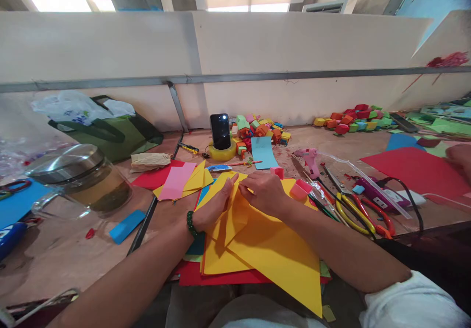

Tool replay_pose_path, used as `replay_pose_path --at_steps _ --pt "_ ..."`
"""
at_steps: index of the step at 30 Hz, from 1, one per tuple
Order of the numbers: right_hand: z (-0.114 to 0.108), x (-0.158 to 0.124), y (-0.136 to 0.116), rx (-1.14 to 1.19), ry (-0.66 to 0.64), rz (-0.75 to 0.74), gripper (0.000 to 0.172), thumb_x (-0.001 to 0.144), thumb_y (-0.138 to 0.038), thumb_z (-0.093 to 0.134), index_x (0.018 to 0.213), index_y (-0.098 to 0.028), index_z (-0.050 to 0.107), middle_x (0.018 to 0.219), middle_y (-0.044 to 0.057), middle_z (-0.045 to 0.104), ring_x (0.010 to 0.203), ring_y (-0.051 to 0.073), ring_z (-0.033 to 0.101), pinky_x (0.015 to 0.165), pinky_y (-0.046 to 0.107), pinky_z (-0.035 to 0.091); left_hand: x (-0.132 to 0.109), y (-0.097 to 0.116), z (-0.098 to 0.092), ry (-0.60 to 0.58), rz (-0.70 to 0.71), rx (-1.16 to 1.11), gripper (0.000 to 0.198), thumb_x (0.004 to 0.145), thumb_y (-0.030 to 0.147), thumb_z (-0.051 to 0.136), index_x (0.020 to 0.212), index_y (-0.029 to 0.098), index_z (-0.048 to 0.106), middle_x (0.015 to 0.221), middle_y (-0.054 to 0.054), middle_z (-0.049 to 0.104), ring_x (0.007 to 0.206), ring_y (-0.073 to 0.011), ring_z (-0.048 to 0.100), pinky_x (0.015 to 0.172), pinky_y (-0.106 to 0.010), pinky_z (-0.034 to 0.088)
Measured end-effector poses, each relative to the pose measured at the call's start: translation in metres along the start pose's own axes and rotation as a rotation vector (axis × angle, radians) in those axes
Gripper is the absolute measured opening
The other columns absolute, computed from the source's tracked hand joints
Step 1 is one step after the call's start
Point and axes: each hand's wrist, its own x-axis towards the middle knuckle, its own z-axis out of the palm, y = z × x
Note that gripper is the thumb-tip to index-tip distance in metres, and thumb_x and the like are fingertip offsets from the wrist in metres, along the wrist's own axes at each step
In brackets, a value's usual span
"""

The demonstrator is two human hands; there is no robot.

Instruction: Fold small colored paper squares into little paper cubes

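Observation:
A yellow sheet of paper (236, 220), bent up into a fold, stands between my two hands over a stack of yellow paper (279, 249). My left hand (218, 201), with a green bead bracelet at the wrist, grips the fold from the left side. Curled fingers of my right hand (263, 191) pinch the same sheet near its upper edge; the fingertips are partly hidden. Right beside that hand lie small pink paper boxes (300, 189). Red, green and blue sheets show under the yellow stack.
Scissors (351, 203) and a pink glue gun (308, 160) lie to the right. A phone (221, 130) stands behind, near heaps of coloured paper cubes (263, 130). At left is a glass teapot (86, 180). Another person's hand (459, 158) is at far right by red paper (419, 171).

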Motion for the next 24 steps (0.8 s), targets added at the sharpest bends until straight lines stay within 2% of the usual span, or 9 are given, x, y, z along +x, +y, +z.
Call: replay_pose_path --at_steps 4,7,10,14,17,19,21,22,24 --pt "0.001 0.002 0.002 0.077 -0.120 0.085 0.007 0.074 -0.014 0.059 0.072 -0.019 0.063 0.069 0.001 0.066 0.060 0.013 0.054 0.055 0.024 0.030 -0.002 0.004 0.002 -0.090 -0.097 -0.098 0.080 0.078 0.078 0.041 0.141 0.028 0.045 0.142 -0.006 0.051 0.130 -0.0288 0.047 0.108 -0.045 0.040" --pt "0.002 0.004 0.002 0.060 -0.162 0.118 0.012 0.072 -0.009 0.058 0.077 -0.019 0.063 0.068 0.001 0.065 0.060 0.014 0.053 0.055 0.024 0.030 -0.002 0.007 0.006 -0.091 -0.060 -0.072 0.078 0.078 0.076 0.044 0.136 0.025 0.052 0.136 -0.007 0.056 0.128 -0.0278 0.049 0.107 -0.042 0.041" --pt "0.004 0.005 -0.001 0.086 -0.170 0.121 0.023 0.071 -0.007 0.058 0.089 -0.020 0.066 0.076 0.002 0.067 0.066 0.016 0.056 0.059 0.025 0.034 -0.001 0.008 0.008 -0.082 -0.004 -0.017 0.077 0.076 0.078 0.045 0.127 0.023 0.059 0.130 -0.008 0.060 0.126 -0.0278 0.050 0.106 -0.040 0.041" --pt "0.008 0.003 -0.003 0.164 -0.125 0.087 0.026 0.072 -0.006 0.057 0.091 -0.021 0.064 0.089 0.004 0.069 0.081 0.018 0.060 0.067 0.026 0.039 -0.002 0.007 0.009 -0.058 0.096 0.038 0.079 0.070 0.080 0.050 0.123 0.024 0.062 0.128 -0.008 0.061 0.125 -0.0278 0.050 0.105 -0.037 0.041" --pt "0.013 0.003 0.004 0.255 -0.071 0.179 0.028 0.070 -0.008 0.054 0.094 -0.021 0.062 0.078 0.001 0.065 0.069 0.016 0.056 0.062 0.026 0.038 -0.004 0.009 0.007 -0.051 0.039 -0.053 0.088 0.067 0.083 0.049 0.133 0.025 0.053 0.133 -0.008 0.057 0.126 -0.0294 0.049 0.105 -0.041 0.041" --pt "0.016 0.005 0.013 0.402 0.011 0.284 0.032 0.070 -0.012 0.052 0.100 -0.021 0.058 0.072 -0.002 0.059 0.061 0.014 0.052 0.058 0.025 0.037 -0.003 0.011 0.004 -0.048 -0.009 -0.152 0.094 0.067 0.086 0.043 0.140 0.026 0.043 0.135 -0.009 0.055 0.126 -0.0312 0.049 0.101 -0.044 0.043" --pt "0.018 0.010 0.022 0.627 0.109 0.387 0.025 0.070 -0.020 0.052 0.095 -0.020 0.055 0.067 -0.004 0.054 0.057 0.012 0.049 0.054 0.024 0.037 -0.001 0.012 -0.001 -0.030 0.032 -0.191 0.096 0.068 0.087 0.038 0.142 0.026 0.039 0.136 -0.011 0.054 0.126 -0.0321 0.048 0.099 -0.044 0.043" --pt "0.019 0.013 0.025 0.744 0.145 0.435 0.019 0.070 -0.026 0.053 0.089 -0.020 0.053 0.065 -0.004 0.052 0.056 0.012 0.048 0.052 0.023 0.037 0.001 0.012 -0.004 -0.018 0.072 -0.169 0.095 0.069 0.086 0.039 0.142 0.026 0.039 0.136 -0.012 0.053 0.125 -0.0321 0.049 0.097 -0.043 0.044" --pt "0.019 0.018 0.028 0.940 0.196 0.519 0.021 0.066 -0.035 0.056 0.080 -0.021 0.048 0.062 -0.005 0.052 0.054 0.011 0.048 0.049 0.023 0.037 0.004 0.009 -0.007 0.005 0.131 -0.059 0.091 0.068 0.077 0.054 0.141 0.026 0.040 0.134 -0.012 0.053 0.122 -0.0309 0.051 0.097 -0.042 0.043"
